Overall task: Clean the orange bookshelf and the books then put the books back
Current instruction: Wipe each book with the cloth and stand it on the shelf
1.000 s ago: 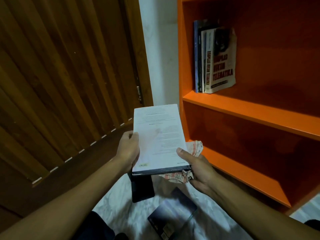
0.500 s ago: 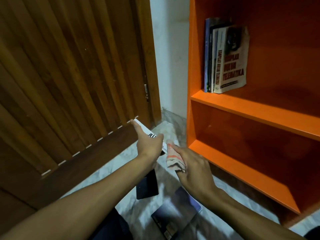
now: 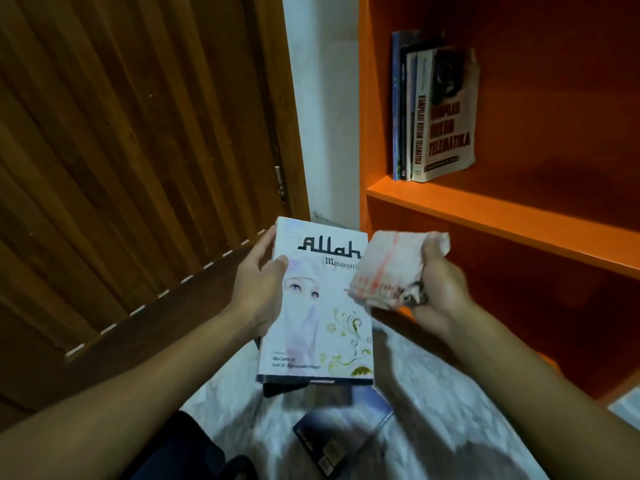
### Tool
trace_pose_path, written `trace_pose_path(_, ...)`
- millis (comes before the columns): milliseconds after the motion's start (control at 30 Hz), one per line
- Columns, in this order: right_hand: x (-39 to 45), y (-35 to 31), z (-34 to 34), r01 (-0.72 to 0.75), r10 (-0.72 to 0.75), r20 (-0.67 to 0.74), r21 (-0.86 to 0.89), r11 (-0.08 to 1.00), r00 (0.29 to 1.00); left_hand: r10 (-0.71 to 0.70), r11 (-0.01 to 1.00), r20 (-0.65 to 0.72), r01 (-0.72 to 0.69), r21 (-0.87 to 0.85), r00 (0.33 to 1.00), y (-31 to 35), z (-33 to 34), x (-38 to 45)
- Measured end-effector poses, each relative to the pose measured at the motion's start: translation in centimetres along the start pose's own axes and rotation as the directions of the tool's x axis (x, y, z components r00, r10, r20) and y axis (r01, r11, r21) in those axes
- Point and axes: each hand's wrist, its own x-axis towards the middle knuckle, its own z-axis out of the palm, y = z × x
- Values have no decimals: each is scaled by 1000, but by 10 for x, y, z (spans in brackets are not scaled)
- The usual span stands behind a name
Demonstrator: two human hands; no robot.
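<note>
- White book (image 3: 317,306): cover face up, titled "Allah", tilted, held above the floor, left of the shelves.
- Orange bookshelf (image 3: 502,216): on the right; four upright books (image 3: 433,112) stand at its upper shelf's left end.
- Dark book (image 3: 341,434): flat on the near floor.
- Crumpled cloth (image 3: 391,268): just right of the white book.

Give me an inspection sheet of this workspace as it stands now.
Surface: pale marbled floor, two dark books lying on it.
Job's things: white-covered book held face up; orange bookshelf, a few books upright at the left end of its upper shelf, shelf below looks bare.
Clutter: nothing seen.
Grips: left hand holds the white-covered book by its left edge; right hand clutches a bunched cloth over the book's right edge.
Cables: nothing seen.
Surroundings: slatted wooden door at left, white wall between door and shelf.
</note>
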Motion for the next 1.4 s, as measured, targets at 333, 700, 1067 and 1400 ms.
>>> trace_pose_path(333, 19, 23, -9, 620, -506, 508, -782, 69, 697, -3, 1000, 197, 1, 7, 980, -8, 21, -13)
trace_pose_path(700, -18, 98, -25, 852, -210, 828, -521, 54, 520, -24, 993, -86, 14, -115, 996, 3, -15, 16)
trace_pose_path(1067, -20, 99, -30, 720, -238, 683, -615, 321, 690, 93, 989, -152, -74, 126, 984, -2, -49, 14)
trace_pose_path(1400, 4, 56, 21, 561, -518, 252, -550, 618, 818, -114, 974, 204, 69, 215, 972, -27, -12, -5)
